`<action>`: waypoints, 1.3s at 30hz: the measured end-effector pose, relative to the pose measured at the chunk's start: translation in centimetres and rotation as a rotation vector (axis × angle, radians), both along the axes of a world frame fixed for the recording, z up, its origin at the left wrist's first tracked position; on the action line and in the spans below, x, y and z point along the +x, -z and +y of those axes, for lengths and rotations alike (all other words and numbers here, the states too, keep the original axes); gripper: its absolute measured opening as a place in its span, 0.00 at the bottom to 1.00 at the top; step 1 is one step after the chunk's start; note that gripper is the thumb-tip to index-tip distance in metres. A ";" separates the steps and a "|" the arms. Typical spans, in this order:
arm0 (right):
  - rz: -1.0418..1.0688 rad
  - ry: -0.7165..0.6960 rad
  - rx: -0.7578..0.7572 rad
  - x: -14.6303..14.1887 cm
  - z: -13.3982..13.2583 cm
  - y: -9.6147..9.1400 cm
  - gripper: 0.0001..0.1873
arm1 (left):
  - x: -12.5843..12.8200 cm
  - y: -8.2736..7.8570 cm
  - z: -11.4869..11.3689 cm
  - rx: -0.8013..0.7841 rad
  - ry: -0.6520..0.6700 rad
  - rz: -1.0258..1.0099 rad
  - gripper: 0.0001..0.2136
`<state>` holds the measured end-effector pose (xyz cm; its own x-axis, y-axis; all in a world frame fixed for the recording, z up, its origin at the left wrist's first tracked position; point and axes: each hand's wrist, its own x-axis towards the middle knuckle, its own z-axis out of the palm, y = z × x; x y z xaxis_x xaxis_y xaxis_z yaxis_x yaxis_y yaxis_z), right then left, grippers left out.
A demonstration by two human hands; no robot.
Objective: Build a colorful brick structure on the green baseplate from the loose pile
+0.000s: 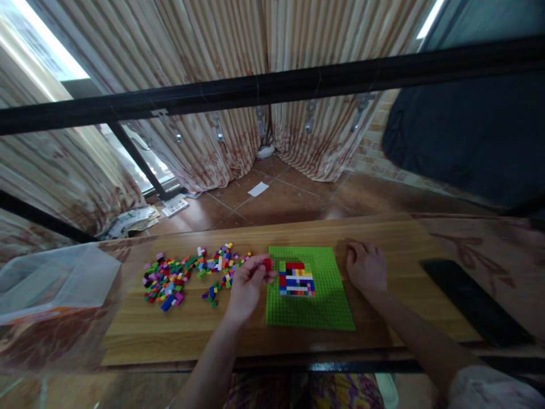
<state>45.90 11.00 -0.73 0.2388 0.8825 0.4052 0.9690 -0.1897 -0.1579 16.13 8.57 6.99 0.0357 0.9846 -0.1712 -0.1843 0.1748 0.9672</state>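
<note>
Between the thumb and fingers of my left hand (249, 284) is a small red toy brick (267, 264), held just over the left edge of a green baseplate (313, 313). On that plate sits a low block of built-up bricks (297, 281) in red, blue, white, yellow and other colours. My right hand (367, 266) rests on the wooden board to the right of the plate, fingers loosely curled and touching no brick. Left of my left hand spreads a pile of loose bricks (168, 278) in many colours.
The wooden board (140, 346) lies on a table. A clear plastic bin (59, 278) stands at the far left, and a black flat object (474, 301) lies at the right. Behind run a dark metal bar (238, 91) and striped curtains (204, 45).
</note>
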 end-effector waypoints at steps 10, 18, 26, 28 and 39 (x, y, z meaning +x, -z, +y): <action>0.000 -0.009 -0.003 0.1 0.0 -0.1 0.17 | 0.0 2.4 -1.8 0.134 0.023 0.304 0.09; -0.010 -0.007 -0.003 0.1 0.0 0.1 0.17 | 1.6 2.3 -1.8 0.331 -0.006 0.667 0.07; -0.002 -0.011 -0.006 0.1 0.0 0.0 0.17 | 2.6 0.3 -1.1 0.537 0.117 0.888 0.08; 0.003 -0.012 -0.013 0.1 0.0 -0.1 0.17 | 3.4 -0.3 -0.4 0.599 0.194 0.946 0.09; 0.030 0.007 -0.009 -0.2 0.0 -0.2 0.16 | 6.2 -0.1 2.5 0.722 0.420 1.156 0.09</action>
